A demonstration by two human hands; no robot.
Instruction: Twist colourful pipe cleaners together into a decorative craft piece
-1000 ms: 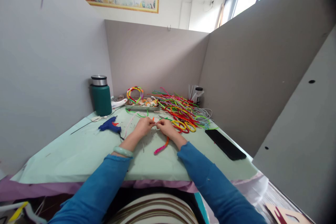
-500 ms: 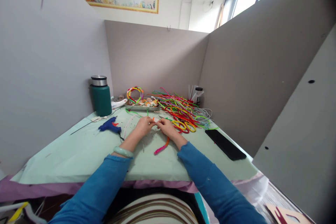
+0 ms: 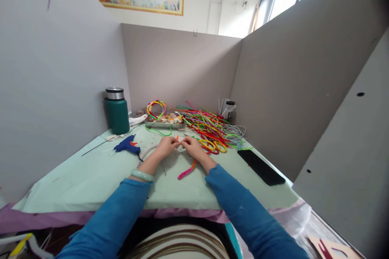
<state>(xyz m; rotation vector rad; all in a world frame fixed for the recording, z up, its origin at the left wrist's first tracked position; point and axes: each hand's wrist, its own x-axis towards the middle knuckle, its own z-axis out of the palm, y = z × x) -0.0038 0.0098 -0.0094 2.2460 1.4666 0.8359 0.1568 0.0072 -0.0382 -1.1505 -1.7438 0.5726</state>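
Observation:
Fingertips almost together, my left hand and my right hand pinch closed over the middle of the table. A pale pipe cleaner trails in a curve from beneath my left hand. Below my right wrist shows a curved band wrapped in orange and pink pipe cleaner; a bit of orange also peeks out beyond the fingertips. The exact spot gripped is hidden by my fingers. Just right of my right hand lie scissors with yellow and red handles.
A blue glue gun lies on the left, before a green bottle. At the back are a metal tray of small pieces, a multicoloured ring and a heap of pipe cleaners. A black phone lies right. Grey partitions enclose the table.
The pale pipe cleaner by my left hand has swung from a fairly straight slant into a lower curve. Both hands stay nearly in place, still pinching.

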